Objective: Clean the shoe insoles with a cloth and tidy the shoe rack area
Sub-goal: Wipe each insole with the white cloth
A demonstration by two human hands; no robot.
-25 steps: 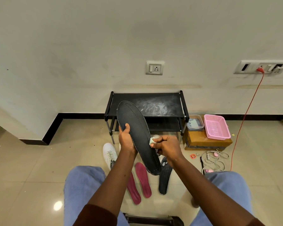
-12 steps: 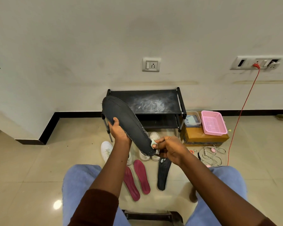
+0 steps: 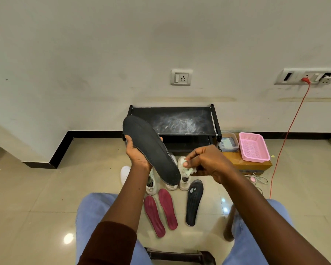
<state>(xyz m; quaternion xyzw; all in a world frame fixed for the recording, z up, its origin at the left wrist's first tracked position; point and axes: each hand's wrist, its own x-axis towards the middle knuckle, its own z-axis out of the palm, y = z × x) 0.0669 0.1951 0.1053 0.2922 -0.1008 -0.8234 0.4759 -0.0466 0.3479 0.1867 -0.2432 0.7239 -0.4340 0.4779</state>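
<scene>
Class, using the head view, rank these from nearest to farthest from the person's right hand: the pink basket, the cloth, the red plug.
1. Cloth: pinched in the right hand itself, next to the insole held up in the other hand.
2. Pink basket: on the brown box, to the hand's right, near the wall.
3. Red plug: up on the wall, far right.

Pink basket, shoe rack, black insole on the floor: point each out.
pink basket (image 3: 253, 148): head view, its mesh bottom.
shoe rack (image 3: 180, 121): head view, dusty top shelf.
black insole on the floor (image 3: 193, 203): head view, its middle.
</scene>
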